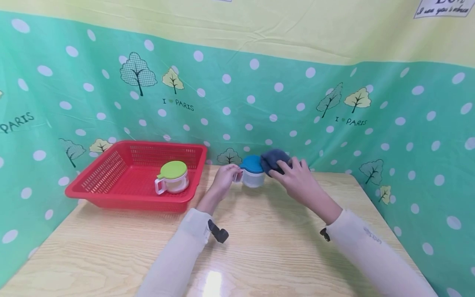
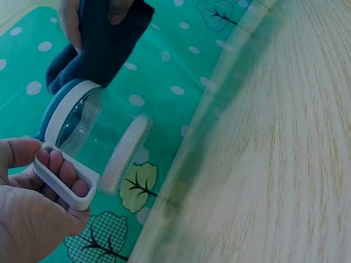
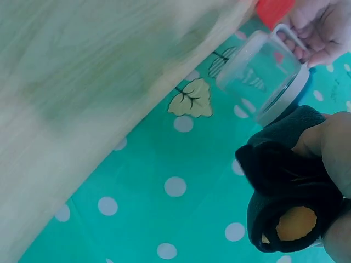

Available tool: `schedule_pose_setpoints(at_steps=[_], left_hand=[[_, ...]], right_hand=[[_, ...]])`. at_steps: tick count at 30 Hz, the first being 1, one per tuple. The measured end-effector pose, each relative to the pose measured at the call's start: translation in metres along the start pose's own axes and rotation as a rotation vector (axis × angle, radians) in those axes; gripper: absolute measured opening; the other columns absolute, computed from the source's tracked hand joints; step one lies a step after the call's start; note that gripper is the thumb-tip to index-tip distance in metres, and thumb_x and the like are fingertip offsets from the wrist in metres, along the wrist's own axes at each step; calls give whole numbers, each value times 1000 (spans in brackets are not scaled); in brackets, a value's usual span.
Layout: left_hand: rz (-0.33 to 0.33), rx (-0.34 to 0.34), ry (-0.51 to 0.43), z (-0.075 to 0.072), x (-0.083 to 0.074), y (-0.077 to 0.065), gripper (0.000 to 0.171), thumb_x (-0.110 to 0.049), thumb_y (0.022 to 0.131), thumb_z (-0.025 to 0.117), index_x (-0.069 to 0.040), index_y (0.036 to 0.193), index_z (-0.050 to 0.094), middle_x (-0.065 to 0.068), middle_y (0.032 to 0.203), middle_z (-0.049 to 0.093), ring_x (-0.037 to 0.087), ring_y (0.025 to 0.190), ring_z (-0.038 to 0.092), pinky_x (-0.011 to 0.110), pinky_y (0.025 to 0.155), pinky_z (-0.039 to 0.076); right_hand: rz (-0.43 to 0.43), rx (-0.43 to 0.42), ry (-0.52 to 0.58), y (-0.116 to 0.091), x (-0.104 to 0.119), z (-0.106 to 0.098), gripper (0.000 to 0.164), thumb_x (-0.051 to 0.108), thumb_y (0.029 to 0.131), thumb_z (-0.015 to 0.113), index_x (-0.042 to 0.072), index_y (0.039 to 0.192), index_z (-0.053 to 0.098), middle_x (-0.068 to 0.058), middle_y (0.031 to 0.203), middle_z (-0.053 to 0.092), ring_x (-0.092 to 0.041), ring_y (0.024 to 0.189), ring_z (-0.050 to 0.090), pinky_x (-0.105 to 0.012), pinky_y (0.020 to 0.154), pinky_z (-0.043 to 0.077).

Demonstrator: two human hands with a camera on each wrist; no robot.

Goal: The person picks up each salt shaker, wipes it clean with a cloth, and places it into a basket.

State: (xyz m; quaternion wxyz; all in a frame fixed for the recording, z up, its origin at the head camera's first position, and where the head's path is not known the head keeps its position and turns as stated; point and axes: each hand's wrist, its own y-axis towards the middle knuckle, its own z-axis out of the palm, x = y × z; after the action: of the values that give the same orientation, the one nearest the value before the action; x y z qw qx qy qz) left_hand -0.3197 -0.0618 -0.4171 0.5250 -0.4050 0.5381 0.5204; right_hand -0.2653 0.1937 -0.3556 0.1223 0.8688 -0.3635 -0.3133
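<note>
Near the back edge of the table, my left hand [image 1: 224, 180] grips the handle [image 2: 68, 186] of a clear jar [image 1: 253, 179] with a blue lid [image 1: 252, 163]. Its fingers curl through the handle loop in the left wrist view, with the thumb by the lid's edge. My right hand [image 1: 298, 182] holds a bunched dark blue cloth [image 1: 273, 160] against the right side of the lid. In the right wrist view the cloth is folded over itself, with a yellowish patch [image 3: 296, 223] showing through an opening. The jar's walls are see-through and nothing shows inside.
On the left of the wooden table [image 1: 259, 239] stands a red plastic basket [image 1: 130, 200]. A similar clear jar with a green lid [image 1: 173, 170] sits inside it, handle to the left. A green dotted cloth backdrop [image 1: 222, 95] hangs behind the table and along both sides.
</note>
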Motion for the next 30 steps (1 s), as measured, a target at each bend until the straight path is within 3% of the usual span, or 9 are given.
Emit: schedule_pose_setpoints(at_steps=[5, 11, 17, 25, 30], left_hand=[[0, -5, -8, -1, -2, -1, 15, -1, 98, 53, 9, 89, 60, 6, 78, 59, 22, 78, 49, 36, 81, 42], [13, 29, 56, 1, 1, 0, 13, -1, 97, 53, 5, 87, 61, 6, 81, 59, 21, 81, 52, 39, 84, 46], [60, 87, 114, 5, -1, -5, 15, -3, 96, 53, 2, 83, 59, 6, 77, 52, 20, 78, 49, 32, 79, 43], [60, 88, 116, 4, -2, -5, 17, -4, 97, 52, 1, 82, 60, 7, 77, 53, 21, 79, 50, 33, 78, 43], [49, 44, 77, 1, -5, -4, 17, -3, 95, 51, -1, 80, 58, 7, 76, 54, 22, 77, 49, 35, 78, 42]], right_hand=[[11, -45, 70, 3, 10, -3, 40, 7, 90, 76, 23, 125, 70, -20, 126, 64, -49, 97, 59, -60, 71, 54], [-42, -66, 6, 10, 19, -8, 36, 11, 88, 78, 23, 122, 72, -18, 124, 66, -47, 95, 60, -54, 64, 53], [-33, -30, -32, 27, 17, -8, 31, 12, 90, 77, 24, 119, 73, -14, 124, 66, -44, 100, 59, -56, 69, 52], [76, 42, 39, 40, 0, 7, 38, 4, 91, 73, 23, 123, 73, -15, 132, 64, -46, 102, 55, -58, 73, 51], [211, 78, 234, 35, -7, 10, 40, 1, 91, 71, 20, 126, 71, -17, 134, 62, -46, 102, 52, -58, 76, 50]])
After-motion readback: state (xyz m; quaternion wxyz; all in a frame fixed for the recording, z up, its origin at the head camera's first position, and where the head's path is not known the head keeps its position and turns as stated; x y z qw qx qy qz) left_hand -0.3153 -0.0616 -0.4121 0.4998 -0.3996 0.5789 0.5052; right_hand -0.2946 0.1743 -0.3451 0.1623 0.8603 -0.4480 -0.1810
